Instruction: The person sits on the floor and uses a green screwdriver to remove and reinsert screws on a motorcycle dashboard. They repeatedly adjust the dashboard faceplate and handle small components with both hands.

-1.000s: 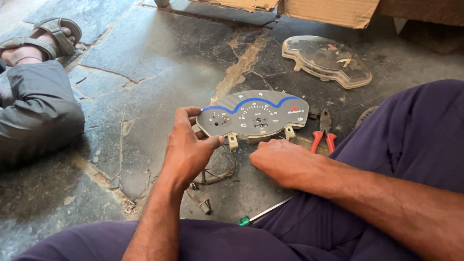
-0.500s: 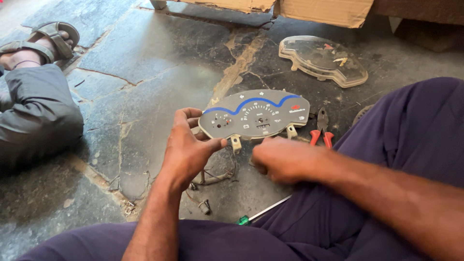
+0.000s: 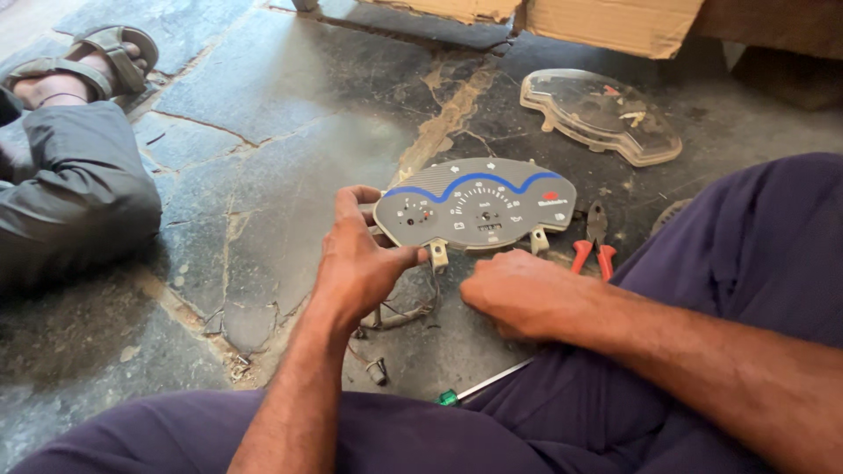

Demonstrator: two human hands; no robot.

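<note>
My left hand (image 3: 360, 263) grips the left end of a grey instrument cluster (image 3: 479, 204) with dials and a blue wavy stripe, holding it tilted up off the stone floor. A bundle of wires (image 3: 404, 307) hangs under it. My right hand (image 3: 518, 294) is just below the cluster's lower right edge, fingers curled in a loose fist; whether it holds something small is hidden. Red-handled pliers (image 3: 594, 241) lie just right of the cluster.
A clear plastic cluster cover (image 3: 606, 114) lies on the floor at the back right. A green-handled screwdriver (image 3: 479, 386) lies by my thigh. Another person's trouser leg (image 3: 75, 189) and sandalled foot (image 3: 83, 66) are at the left. Cardboard (image 3: 615, 22) stands behind.
My right hand has drawn slightly down and back from the cluster's lower edge. My left hand keeps its grip; the cluster has barely shifted.
</note>
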